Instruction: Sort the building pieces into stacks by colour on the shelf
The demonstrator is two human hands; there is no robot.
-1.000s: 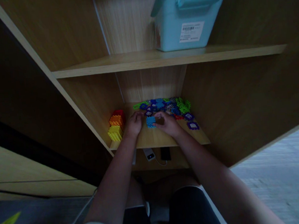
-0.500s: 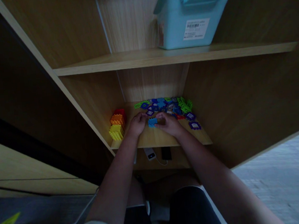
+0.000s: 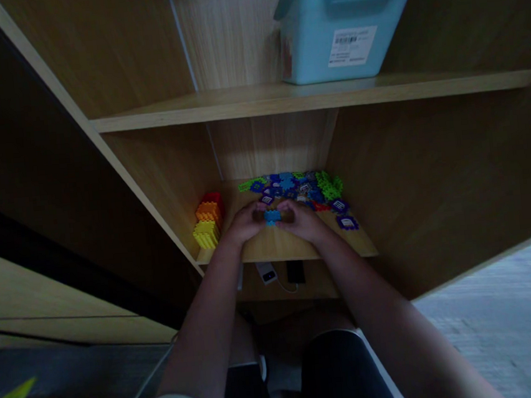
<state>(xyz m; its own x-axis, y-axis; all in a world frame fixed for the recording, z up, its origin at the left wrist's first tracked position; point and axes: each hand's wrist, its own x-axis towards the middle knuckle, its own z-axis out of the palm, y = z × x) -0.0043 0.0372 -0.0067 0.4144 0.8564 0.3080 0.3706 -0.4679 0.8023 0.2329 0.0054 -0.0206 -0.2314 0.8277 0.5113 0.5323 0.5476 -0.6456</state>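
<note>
A small light-blue toothed interlocking block (image 3: pixel 272 217) is low over the lower shelf board, between my two hands. My left hand (image 3: pixel 248 222) curves round its left side, with thumb and fingers closed at that edge. On the other side my right hand (image 3: pixel 299 219) pinches the block's right edge. Just behind the hands lies a pile of interlocking plastic pieces (image 3: pixel 287 184), mostly blue and purple. A green cluster of joined pieces (image 3: pixel 330 185) sits at the pile's right end. The fingertips are small and dim, so exact contact is hard to see.
Yellow (image 3: pixel 206 235), orange (image 3: pixel 209 213) and red blocks (image 3: pixel 213 198) stand along the left wall. Purple tiles (image 3: pixel 346 222) lie on the right. Above is a shelf (image 3: pixel 238 109) with a light-blue bin (image 3: pixel 332 36). Beneath are a white device (image 3: pixel 266 273) and a black one (image 3: pixel 296 272).
My left hand has moved slightly right and closed in on the light-blue block, its thumb now at the left edge. The block looks slightly turned; my right hand stays at it.
</note>
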